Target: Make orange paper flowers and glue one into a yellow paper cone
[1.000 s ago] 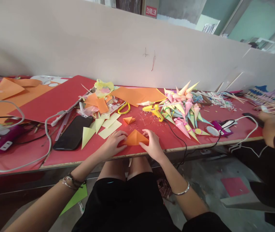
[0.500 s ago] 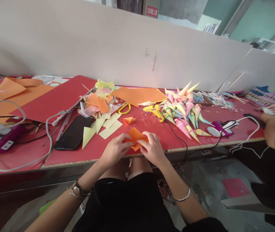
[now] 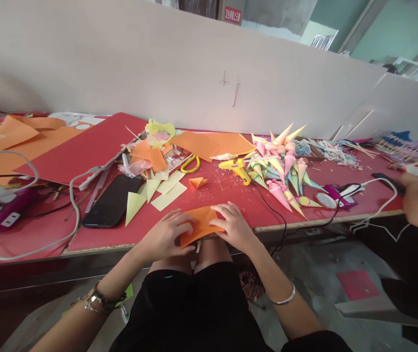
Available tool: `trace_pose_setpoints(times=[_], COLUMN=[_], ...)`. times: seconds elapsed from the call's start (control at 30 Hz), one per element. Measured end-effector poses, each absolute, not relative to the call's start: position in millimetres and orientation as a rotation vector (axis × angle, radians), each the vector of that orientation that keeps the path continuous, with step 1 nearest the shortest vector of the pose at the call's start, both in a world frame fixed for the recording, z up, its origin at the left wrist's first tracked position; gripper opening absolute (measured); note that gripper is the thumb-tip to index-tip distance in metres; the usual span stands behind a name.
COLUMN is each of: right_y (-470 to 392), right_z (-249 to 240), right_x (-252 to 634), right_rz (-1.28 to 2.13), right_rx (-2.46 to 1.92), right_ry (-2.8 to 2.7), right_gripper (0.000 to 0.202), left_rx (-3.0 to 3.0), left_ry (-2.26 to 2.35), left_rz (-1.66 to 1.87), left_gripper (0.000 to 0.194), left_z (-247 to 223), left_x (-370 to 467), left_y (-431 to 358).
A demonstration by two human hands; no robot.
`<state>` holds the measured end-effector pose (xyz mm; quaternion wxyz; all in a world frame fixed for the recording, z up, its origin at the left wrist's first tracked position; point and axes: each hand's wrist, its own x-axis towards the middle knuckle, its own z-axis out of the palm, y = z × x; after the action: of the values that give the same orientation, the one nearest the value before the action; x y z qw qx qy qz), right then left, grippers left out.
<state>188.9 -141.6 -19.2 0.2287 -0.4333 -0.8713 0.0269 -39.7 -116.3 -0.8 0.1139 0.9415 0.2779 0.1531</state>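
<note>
An orange sheet of paper lies between my two hands at the table's front edge, slightly bent and partly over the edge. My left hand grips its left side, fingers curled round it. On the right side, my right hand holds the sheet with thumb and fingers. Just beyond it rests a small folded orange paper piece. Pale yellow paper pieces lie to the left of that. A yellow glue gun is on its side, farther back.
A black phone lies left, near a red board. Several pastel paper cones are heaped behind the glue gun. Cables and a purple power strip lie right. Another person's hand is at the far right. Yellow-handled scissors lie behind.
The orange paper between my hands was gathered into a pointed diamond shape; now it is spread out as a flatter rectangle. My left hand has shifted slightly left.
</note>
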Motion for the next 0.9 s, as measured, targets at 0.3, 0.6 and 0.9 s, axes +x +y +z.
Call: trace_pose_setpoints(times=[0.3, 0.6, 0.9], right_y=[-137, -125, -118], right_z=[-22, -24, -27], right_x=[184, 172, 171], right_rz=[0.398, 0.3, 0.259], right_rx=[-1.179, -1.395, -1.53], right_ry=[-2.262, -2.133, -2.028], right_gripper=[0.012, 0.017, 0.013], left_rx=[2.912, 2.868, 2.727], left_ry=[1.078, 1.328, 1.427], left_rz=[0.631, 0.584, 0.618], left_gripper=[0.027, 0.03, 0.025], left_z=[-10, -15, -21], left_x=[-58, -42, -52], left_y=[-118, -122, -122])
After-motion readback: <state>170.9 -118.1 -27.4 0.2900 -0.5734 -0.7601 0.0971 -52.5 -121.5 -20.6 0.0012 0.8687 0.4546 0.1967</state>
